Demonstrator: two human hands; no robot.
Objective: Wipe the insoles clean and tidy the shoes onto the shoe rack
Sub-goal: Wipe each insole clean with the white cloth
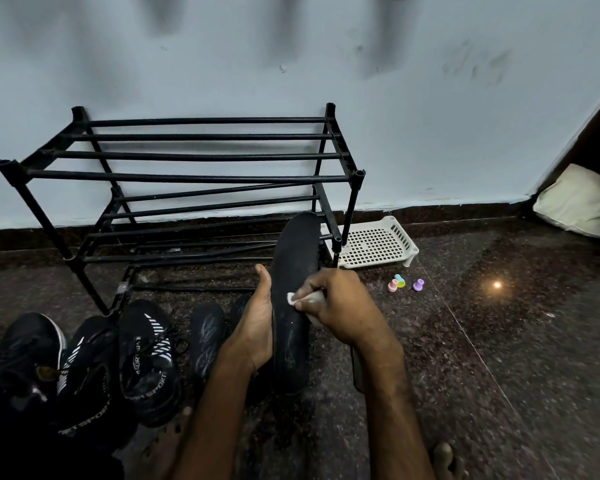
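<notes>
A long black insole [296,271] stands on end in front of me, its toe pointing up toward the black shoe rack [187,178]. My left hand [255,323] holds its left edge, thumb raised along the side. A small white wipe [303,298] is pinched in my right hand [336,306] and pressed against the middle of the insole. A second black insole [207,336] lies flat on the floor to the left. Black sports shoes [146,358] with white stripes stand in a row at the lower left. The rack's shelves hold nothing.
A white perforated plastic tray [378,244] lies on the dark granite floor right of the rack. Three small pastel pegs [404,283] stand near it. A pale cushion [581,202] rests at the far right. The blue-grey wall is behind the rack.
</notes>
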